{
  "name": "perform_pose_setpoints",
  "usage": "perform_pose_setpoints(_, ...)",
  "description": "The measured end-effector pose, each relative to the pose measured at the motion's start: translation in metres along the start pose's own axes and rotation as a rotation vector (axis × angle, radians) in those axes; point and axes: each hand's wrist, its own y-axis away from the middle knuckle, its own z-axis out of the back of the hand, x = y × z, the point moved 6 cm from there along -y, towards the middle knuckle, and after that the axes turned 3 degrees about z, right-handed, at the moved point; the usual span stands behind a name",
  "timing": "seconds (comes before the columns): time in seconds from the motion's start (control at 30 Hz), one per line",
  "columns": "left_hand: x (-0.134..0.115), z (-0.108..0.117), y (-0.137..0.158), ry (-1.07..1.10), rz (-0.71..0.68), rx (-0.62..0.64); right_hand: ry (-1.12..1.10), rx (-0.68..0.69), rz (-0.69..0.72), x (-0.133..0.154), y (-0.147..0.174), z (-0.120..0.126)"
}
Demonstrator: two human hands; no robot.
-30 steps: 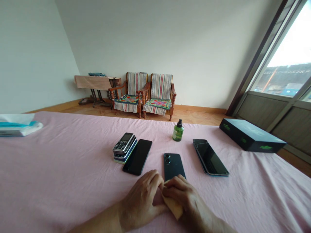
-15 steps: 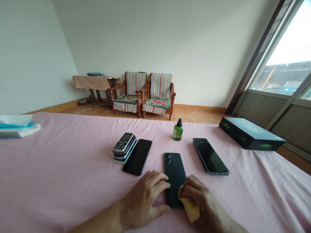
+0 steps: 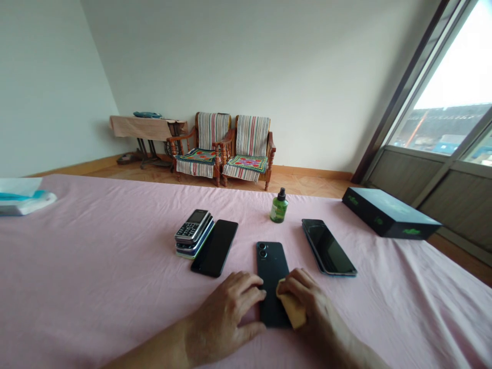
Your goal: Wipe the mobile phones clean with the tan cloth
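A dark smartphone lies back up on the pink cloth, its cameras at the far left corner. My left hand rests at its left side, fingers spread, fingertips touching the edge and thumb near the lower end. Between the fingers of my right hand is a small yellow cloth, pressed on the phone's right part. Some fingers of that hand are hidden behind it.
Left of centre lie a stack of phones and a black phone. A green spray bottle stands beyond. To the right are more stacked phones and a black box. A white-and-blue packet lies far left.
My right hand and the yellow cloth have moved slightly up along the phone, further onto its back. My left hand keeps its place against the phone. The whole view has shifted a little.
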Motion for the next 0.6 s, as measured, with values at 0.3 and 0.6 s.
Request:
perform_pose_setpoints(0.3, -0.001, -0.001, 0.001, -0.015, 0.019, 0.001, 0.064, -0.115, -0.01, -0.031, -0.019, 0.007)
perform_pose_setpoints(0.6, 0.0, -0.002, 0.001, -0.032, 0.042, 0.02, 0.18, -0.12, -0.033, -0.045, -0.07, -0.005)
